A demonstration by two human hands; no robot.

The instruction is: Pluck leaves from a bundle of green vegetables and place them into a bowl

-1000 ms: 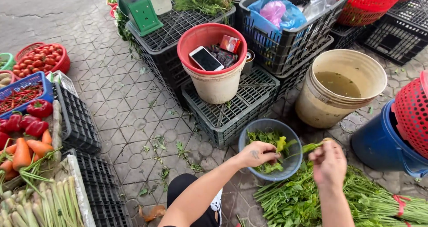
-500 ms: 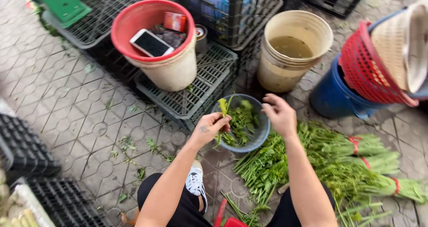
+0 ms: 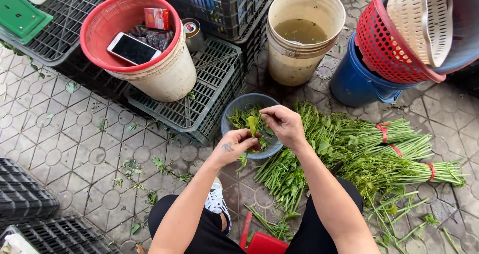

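grey patterned paving stones [image 3: 75, 149] strewn with leaf scraps make up the ground in the head view, with dark plastic crates [image 3: 199, 94] set on them. both hands meet over a blue-grey bowl [image 3: 244, 104] that sits on the paving against a crate. the left hand [image 3: 234, 145] has its fingers pinched together on a green leafy sprig [image 3: 252, 125], and the right hand [image 3: 283, 124] pinches the same sprig from above; more picked leaves lie in the bowl. just right of the bowl, tied bundles of green stalks [image 3: 394, 154] lie on the ground. a red-rimmed bucket [image 3: 149, 79] on a crate holds a phone [image 3: 133, 49]; a beige bucket of cloudy water [image 3: 302, 34] stands behind the bowl, beside a blue tub [image 3: 354, 82] with a red basket [image 3: 384, 44]
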